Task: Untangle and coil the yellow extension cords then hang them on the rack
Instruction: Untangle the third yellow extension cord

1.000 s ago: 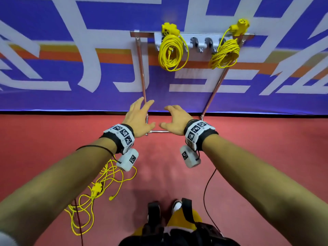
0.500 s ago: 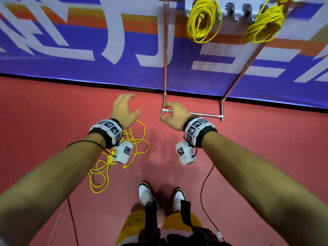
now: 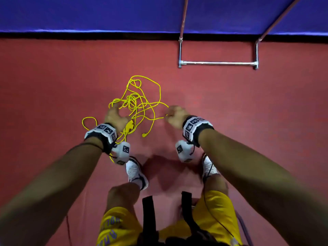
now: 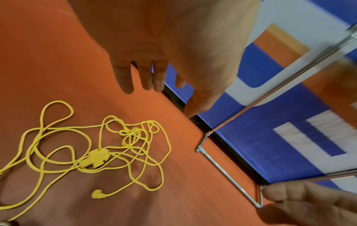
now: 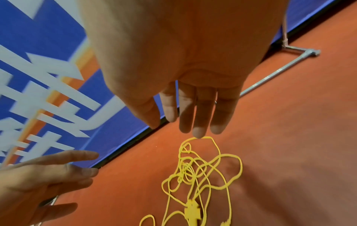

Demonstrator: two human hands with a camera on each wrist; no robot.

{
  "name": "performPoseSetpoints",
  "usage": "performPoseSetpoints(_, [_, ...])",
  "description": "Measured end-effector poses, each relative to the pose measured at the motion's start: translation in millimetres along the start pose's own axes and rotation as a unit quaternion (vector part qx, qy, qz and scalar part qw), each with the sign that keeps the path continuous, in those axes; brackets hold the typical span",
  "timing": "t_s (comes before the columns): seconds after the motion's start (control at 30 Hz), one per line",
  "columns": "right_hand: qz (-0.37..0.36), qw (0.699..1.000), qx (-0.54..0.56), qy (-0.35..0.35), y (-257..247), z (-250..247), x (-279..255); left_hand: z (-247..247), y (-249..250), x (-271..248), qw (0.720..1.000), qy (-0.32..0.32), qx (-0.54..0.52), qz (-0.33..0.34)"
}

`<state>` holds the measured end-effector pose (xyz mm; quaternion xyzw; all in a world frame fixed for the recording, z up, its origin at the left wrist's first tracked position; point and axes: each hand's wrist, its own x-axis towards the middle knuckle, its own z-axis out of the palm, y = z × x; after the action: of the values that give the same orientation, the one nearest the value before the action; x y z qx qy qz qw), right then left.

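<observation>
A person's white shoes point(image 3: 135, 173) are seen nearest, on the red floor point(image 3: 53, 86). Just beyond them, the left hand point(image 3: 114, 116) and right hand point(image 3: 175, 116) are held above a tangled yellow extension cord point(image 3: 140, 105), fingers spread and relaxed; nothing is gripped. The cord's multi-outlet block point(image 4: 94, 159) and plug point(image 4: 98, 194) lie within the tangle. Farther off, beyond the cord, the rack's metal base point(image 3: 218, 63) is shown before a blue banner point(image 3: 88, 13). Untangling, coiling and hanging of this cord are judged not yet begun.
</observation>
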<state>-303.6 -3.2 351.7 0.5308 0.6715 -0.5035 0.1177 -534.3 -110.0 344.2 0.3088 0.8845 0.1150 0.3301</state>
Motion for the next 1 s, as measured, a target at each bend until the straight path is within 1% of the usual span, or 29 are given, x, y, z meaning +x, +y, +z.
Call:
performPoseSetpoints(0.13, [0.043, 0.998, -0.019, -0.043, 25, 90, 68, 51, -84, 64, 0.999, -0.031, 0.017, -0.034])
performPoseSetpoints(0.27, [0.076, 0.994, -0.04, -0.067, 62, 179, 140, 116, -158, 119, 0.995, -0.05, -0.027, -0.082])
performPoseSetpoints(0.33, [0.089, 0.994, -0.037, -0.057, 77, 211, 173, 147, -189, 143, 0.993, -0.06, -0.039, -0.094])
performPoseSetpoints(0.4, [0.091, 0.992, -0.048, -0.078, 89, 235, 205, 179, -217, 168, 0.993, -0.054, -0.053, -0.094])
performPoseSetpoints(0.47, [0.082, 0.99, -0.064, -0.098, 101, 257, 233, 207, -241, 192, 0.988, -0.068, -0.071, -0.117])
performPoseSetpoints(0.57, [0.053, 0.994, -0.057, -0.082, 120, 296, 275, 237, -261, 216, 0.985, -0.081, -0.085, -0.127])
performPoseSetpoints(0.7, [0.057, 0.991, -0.038, -0.113, 143, 352, 330, 278, -295, 252, 0.983, -0.092, -0.09, -0.13])
performPoseSetpoints(0.8, [0.039, 0.99, -0.022, -0.134, 161, 385, 368, 298, -310, 273, 0.985, -0.07, -0.074, -0.138])
performPoseSetpoints(0.87, [0.042, 0.989, -0.031, -0.139, 173, 398, 387, 303, -310, 281, 0.987, -0.059, -0.054, -0.142])
performPoseSetpoints(0.9, [0.046, 0.988, -0.038, -0.14, 179, 402, 395, 307, -312, 286, 0.987, -0.06, -0.048, -0.138])
performPoseSetpoints(0.93, [0.045, 0.988, -0.049, -0.138, 185, 404, 399, 308, -313, 288, 0.987, -0.075, -0.044, -0.137])
performPoseSetpoints(1.0, [0.035, 0.988, -0.078, -0.13, 200, 406, 407, 320, -325, 301, 0.984, -0.066, -0.056, -0.154])
